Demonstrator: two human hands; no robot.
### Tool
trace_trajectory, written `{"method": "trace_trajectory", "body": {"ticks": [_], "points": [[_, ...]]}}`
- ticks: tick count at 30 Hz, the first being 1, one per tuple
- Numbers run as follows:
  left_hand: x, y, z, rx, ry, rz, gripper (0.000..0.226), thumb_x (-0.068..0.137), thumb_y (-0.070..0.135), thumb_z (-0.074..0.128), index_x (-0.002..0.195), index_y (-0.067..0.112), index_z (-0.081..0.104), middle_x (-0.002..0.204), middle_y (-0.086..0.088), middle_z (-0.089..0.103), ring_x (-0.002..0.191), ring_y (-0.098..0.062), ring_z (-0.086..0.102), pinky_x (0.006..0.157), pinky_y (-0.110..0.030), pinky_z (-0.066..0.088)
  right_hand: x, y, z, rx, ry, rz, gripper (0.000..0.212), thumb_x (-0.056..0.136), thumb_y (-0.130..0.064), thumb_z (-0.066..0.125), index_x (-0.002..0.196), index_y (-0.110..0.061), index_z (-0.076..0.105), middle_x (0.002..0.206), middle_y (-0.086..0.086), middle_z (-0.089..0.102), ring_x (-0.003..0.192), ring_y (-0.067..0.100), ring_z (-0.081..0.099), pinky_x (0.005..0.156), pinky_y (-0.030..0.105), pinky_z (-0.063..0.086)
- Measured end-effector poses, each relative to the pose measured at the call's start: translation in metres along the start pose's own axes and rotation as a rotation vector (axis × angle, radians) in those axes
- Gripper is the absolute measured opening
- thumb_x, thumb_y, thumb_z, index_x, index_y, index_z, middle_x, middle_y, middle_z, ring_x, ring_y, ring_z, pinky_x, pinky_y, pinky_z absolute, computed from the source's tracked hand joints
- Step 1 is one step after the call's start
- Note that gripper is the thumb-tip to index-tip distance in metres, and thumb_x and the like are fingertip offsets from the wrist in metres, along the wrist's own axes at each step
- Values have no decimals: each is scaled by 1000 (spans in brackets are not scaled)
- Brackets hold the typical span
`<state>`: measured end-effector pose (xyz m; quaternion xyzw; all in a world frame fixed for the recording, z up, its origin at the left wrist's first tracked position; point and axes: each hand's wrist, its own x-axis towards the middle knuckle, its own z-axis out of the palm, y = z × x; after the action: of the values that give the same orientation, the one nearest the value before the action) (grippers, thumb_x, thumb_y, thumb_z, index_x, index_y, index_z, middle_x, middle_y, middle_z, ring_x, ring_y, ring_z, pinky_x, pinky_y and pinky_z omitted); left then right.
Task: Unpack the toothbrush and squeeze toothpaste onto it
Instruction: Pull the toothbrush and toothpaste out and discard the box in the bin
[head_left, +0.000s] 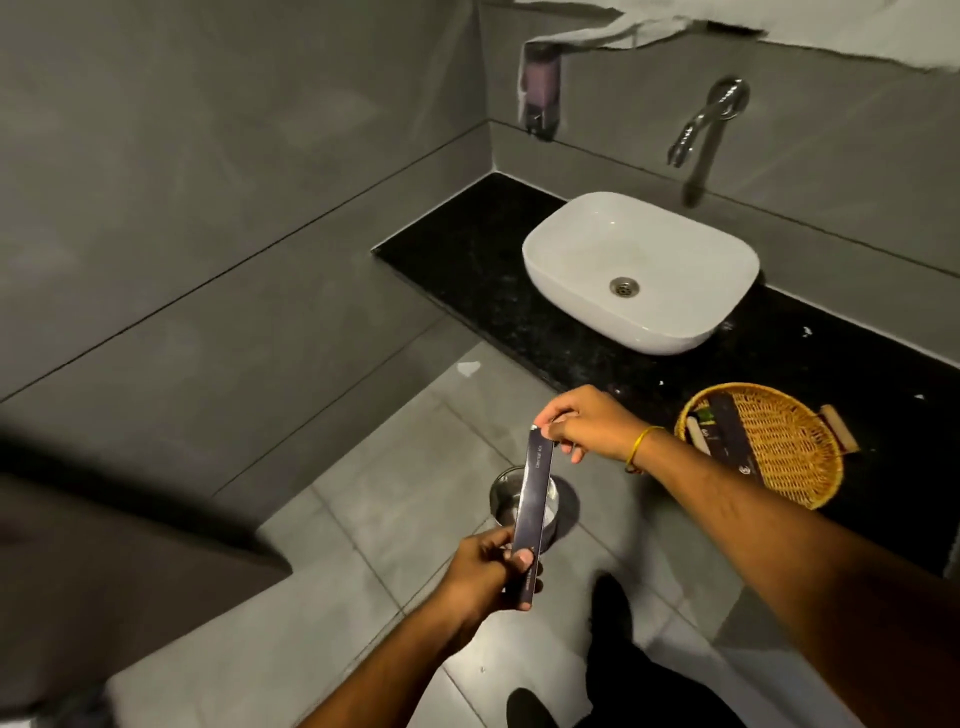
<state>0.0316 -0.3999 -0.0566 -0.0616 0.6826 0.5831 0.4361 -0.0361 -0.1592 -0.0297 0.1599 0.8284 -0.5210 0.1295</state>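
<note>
Over the tiled floor, clear of the black counter's (467, 249) front edge, 2 hands hold 1 long dark toothbrush box (532, 512) upright. Left hand (491, 564) is clamped on the box's lower end. Right hand (582, 423) pinches the top flap, fingers together. Below the box stands a steel bin (506, 493). A wicker basket (779, 447) overhangs the counter's front edge, well apart from the white basin (639, 270).
</note>
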Motion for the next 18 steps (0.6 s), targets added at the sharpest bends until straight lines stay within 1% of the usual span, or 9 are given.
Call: {"method": "trace_trajectory", "body": {"ticks": [3, 5, 7, 9, 11, 13, 15, 17, 18], "points": [[-5, -6, -8, 3, 12, 1, 24, 102, 2, 55, 119, 5, 71, 89, -15, 69, 79, -29, 72, 70, -37, 58, 2, -2, 6, -38, -11, -5, 27, 82, -9, 56, 88, -18, 81, 81, 27, 74, 56, 20, 64, 49, 31, 57], [-6, -10, -9, -1, 18, 5, 25, 102, 1, 55, 119, 6, 72, 88, -14, 69, 76, -27, 72, 70, -37, 57, 2, -2, 7, -37, -33, -7, 31, 85, -8, 52, 91, -21, 80, 84, 32, 73, 57, 23, 64, 49, 32, 57], [-7, -12, -9, -10, 17, 1, 24, 102, 1, 54, 118, 6, 72, 86, -14, 69, 75, -26, 72, 69, -37, 56, 2, 1, 5, -33, -83, -7, 29, 90, -11, 53, 98, -23, 78, 89, 30, 73, 58, 21, 64, 48, 32, 56], [-6, -14, -7, -1, 23, -1, 25, 102, 3, 54, 120, 6, 71, 86, -12, 70, 75, -26, 73, 67, -35, 57, 2, 6, 4, -17, -122, -11, 22, 92, -17, 58, 103, -21, 77, 91, 22, 74, 58, 17, 64, 47, 32, 55], [-6, -15, -4, 13, 30, -6, 25, 102, 4, 55, 121, 7, 71, 85, -11, 71, 74, -23, 74, 66, -33, 58, 3, 11, 3, 9, -126, 0, 16, 92, -20, 64, 102, -16, 76, 86, 18, 74, 57, 16, 64, 46, 32, 55], [-6, -16, -1, 5, 33, -13, 26, 102, 4, 57, 122, 9, 71, 84, -9, 72, 73, -22, 74, 65, -31, 58, 5, 16, 1, 30, -115, 17, 13, 91, -18, 67, 98, -9, 75, 77, 16, 72, 54, 17, 64, 45, 32, 56], [-7, -17, 2, -2, 49, -12, 25, 101, 6, 59, 121, 11, 72, 85, -9, 73, 74, -22, 74, 64, -30, 57, 7, 22, -2, 45, -97, 41, 14, 93, -12, 64, 98, -4, 73, 74, 21, 71, 51, 20, 64, 45, 33, 56], [-7, -18, 4, -15, 81, 5, 20, 100, 7, 62, 115, 9, 75, 85, -10, 73, 73, -22, 73, 62, -29, 56, 7, 28, -4, 84, -66, 90, 17, 95, -6, 56, 100, 0, 71, 75, 26, 70, 49, 23, 64, 44, 32, 56], [-6, -17, 4, -19, 100, 14, 17, 99, 9, 63, 112, 8, 75, 85, -11, 73, 73, -22, 72, 62, -30, 56, 7, 32, -4, 117, -48, 117, 19, 96, -4, 53, 100, 1, 70, 74, 24, 69, 47, 22, 64, 42, 31, 55]]}}
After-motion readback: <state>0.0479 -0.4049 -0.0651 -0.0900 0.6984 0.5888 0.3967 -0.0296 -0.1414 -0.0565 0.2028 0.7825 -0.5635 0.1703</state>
